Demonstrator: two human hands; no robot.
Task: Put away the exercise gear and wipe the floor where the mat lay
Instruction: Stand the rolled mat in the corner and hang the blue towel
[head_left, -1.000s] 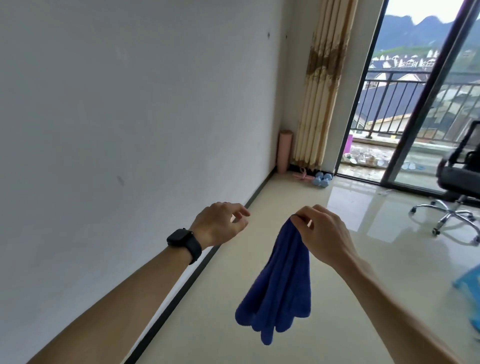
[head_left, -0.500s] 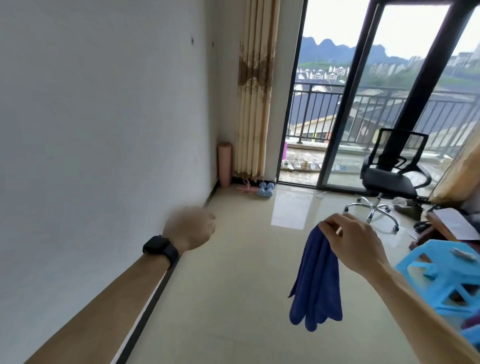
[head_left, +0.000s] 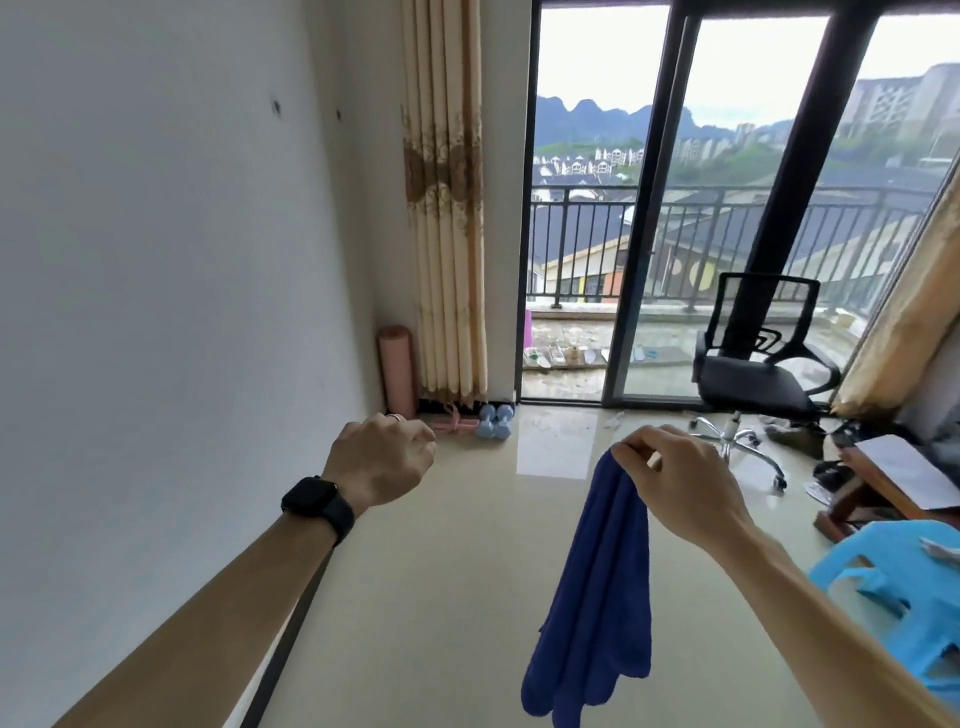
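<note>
Glossy floor (head_left: 441, 597) ahead and below; blue cloth (head_left: 597, 597) dangles straight down, pinched by right hand (head_left: 685, 483); left hand (head_left: 379, 462) curled, empty.

A dark blue cloth (head_left: 597, 597) hangs limp in folds, pinched at its top by the right hand (head_left: 680, 478) above the glossy beige floor (head_left: 441, 597). In the far corner a pink mat (head_left: 397, 371) stands rolled upright against the wall (head_left: 182, 260). Two pale blue dumbbells (head_left: 493, 420) lie near it, with a pink item (head_left: 454, 423) between.
</note>
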